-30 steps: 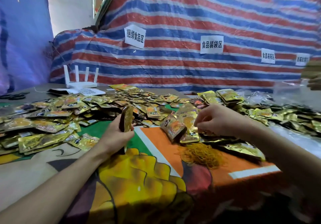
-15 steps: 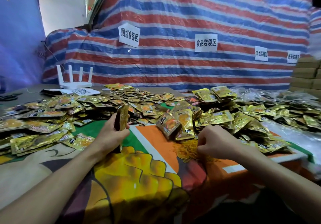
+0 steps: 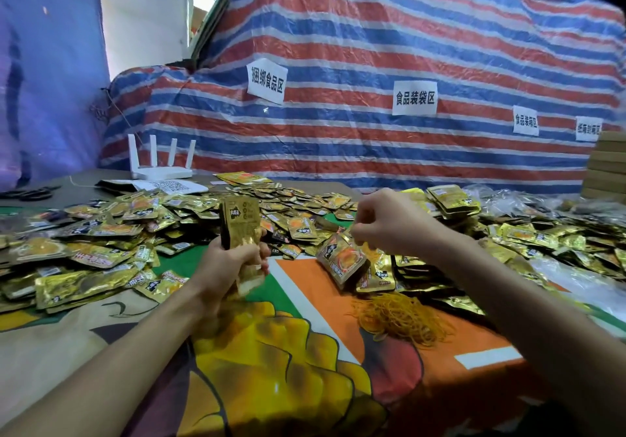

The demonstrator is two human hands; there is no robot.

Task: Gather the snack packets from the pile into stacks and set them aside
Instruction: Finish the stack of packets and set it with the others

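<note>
**Stack Gathered, Binding Next**

The left hand gripped a stack of gold snack packets upright over the tablecloth, at the edge of the loose pile. This stack looked fully gathered. The right hand hung raised beside it with fingers curled as if pinching. Whether it held one of the rubber bands could not be told. The next move probably called for steadiness: loop a band round the stack, then set it aside.
</note>
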